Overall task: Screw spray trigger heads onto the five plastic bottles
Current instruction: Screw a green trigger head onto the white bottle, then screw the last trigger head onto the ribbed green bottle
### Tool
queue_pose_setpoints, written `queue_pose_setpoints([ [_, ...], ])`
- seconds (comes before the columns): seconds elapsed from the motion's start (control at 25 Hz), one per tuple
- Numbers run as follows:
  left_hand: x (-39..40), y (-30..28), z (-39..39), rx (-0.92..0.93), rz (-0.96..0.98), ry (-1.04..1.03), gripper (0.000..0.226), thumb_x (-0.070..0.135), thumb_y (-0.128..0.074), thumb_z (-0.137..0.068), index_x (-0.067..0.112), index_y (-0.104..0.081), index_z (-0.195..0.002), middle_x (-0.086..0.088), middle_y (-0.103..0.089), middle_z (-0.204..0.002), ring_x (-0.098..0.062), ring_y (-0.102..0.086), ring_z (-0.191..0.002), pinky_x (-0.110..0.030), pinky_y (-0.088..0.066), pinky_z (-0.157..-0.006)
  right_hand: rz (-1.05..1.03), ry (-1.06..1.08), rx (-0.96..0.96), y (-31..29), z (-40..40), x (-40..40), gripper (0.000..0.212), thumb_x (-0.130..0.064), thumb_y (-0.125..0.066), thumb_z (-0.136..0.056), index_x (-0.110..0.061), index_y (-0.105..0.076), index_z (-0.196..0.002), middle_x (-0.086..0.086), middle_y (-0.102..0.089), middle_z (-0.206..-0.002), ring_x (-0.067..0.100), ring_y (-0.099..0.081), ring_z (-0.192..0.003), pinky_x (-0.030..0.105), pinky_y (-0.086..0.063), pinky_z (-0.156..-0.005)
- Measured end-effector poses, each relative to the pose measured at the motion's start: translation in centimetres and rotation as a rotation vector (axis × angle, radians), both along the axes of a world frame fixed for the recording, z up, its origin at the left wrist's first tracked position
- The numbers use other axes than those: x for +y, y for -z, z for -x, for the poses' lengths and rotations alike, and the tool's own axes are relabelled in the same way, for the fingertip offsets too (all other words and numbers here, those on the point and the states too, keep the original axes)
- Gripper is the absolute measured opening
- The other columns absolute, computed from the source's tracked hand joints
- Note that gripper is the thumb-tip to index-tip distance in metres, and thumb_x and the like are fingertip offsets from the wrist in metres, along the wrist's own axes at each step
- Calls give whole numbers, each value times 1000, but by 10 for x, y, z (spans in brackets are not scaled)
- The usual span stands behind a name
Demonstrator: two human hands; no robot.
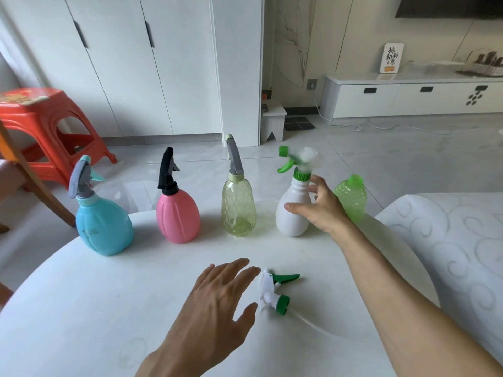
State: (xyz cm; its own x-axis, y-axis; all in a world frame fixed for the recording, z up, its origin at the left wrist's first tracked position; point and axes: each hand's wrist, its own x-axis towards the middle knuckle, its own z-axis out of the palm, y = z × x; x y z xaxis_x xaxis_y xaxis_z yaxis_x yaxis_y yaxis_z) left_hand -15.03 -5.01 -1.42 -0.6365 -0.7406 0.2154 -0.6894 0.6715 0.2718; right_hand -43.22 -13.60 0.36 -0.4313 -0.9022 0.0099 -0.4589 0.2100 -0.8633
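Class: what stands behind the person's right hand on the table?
A green bottle with no trigger head stands behind the right hand; its lower left part is hidden by that hand.

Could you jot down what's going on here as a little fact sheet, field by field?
surface: white table
bottles with heads on: blue bottle, pink bottle, clear yellow bottle, white bottle
bottle without head: green bottle
loose part: spray head, lying on the table
left hand: open, beside the spray head
right hand: open, by the white bottle
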Motion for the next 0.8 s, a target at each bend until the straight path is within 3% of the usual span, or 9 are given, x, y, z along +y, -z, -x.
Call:
queue_pose_setpoints([
  [0.12,-1,1,-2,-11,3,-1,53,35,-74,-78,24,-66,-129,0,-66,-134,-20,-67,-117,-43,-47,-106,-6,32,61,11,-5,-2,56,-45,-80,-68,-30,-58,-117,-2,-67,-116,20,-62,-93,31,-45,-72],
  [0.32,-3,2,-1,-7,27,13,51,33,-76,-75,22,-69,-125,-2,-69,-130,-21,-70,-112,-47,-52,-101,-92,224,318,20,-26,-7,77,-71,-72,-64,-24,-53,-121,8,-54,-116,34,-58,-107,36,-42,-73],
  [0.4,-3,2,-1,2,35,14,51,34,-74,-77,23,-68,-126,-1,-68,-132,-21,-69,-114,-47,-50,-103,-101,226,300,19,-30,-9,86,-68,-76,-63,-19,-47,-128,10,-52,-126,37,-52,-117,40,-44,-81],
  [0.52,-4,0,-4,22,28,1,50,35,-71,-80,23,-67,-128,-1,-66,-135,-20,-67,-118,-45,-48,-106,-62,116,165,13,-31,-15,97,-44,-83,-68,-19,-30,-145,9,-46,-142,37,-46,-128,45,-42,-100],
  [0.6,-5,0,-6,23,31,-2,49,36,-71,-81,24,-67,-128,0,-65,-135,-20,-67,-117,-44,-47,-106,-44,109,111,11,-30,-17,78,-30,-79,-71,-19,-40,-137,9,-56,-134,35,-54,-119,41,-47,-93],
  [0.68,-4,0,-6,20,48,6,49,35,-73,-79,24,-67,-126,0,-67,-133,-20,-68,-114,-44,-48,-104,-39,150,135,12,-32,-15,63,-33,-80,-71,-17,-50,-124,8,-64,-124,32,-61,-109,39,-50,-85],
  [0.8,-3,1,-5,12,60,17,50,35,-74,-78,24,-67,-126,0,-68,-132,-20,-69,-113,-44,-49,-103,-6,186,203,15,-38,-14,64,-40,-83,-70,-14,-52,-119,9,-64,-121,33,-62,-109,37,-48,-80],
])
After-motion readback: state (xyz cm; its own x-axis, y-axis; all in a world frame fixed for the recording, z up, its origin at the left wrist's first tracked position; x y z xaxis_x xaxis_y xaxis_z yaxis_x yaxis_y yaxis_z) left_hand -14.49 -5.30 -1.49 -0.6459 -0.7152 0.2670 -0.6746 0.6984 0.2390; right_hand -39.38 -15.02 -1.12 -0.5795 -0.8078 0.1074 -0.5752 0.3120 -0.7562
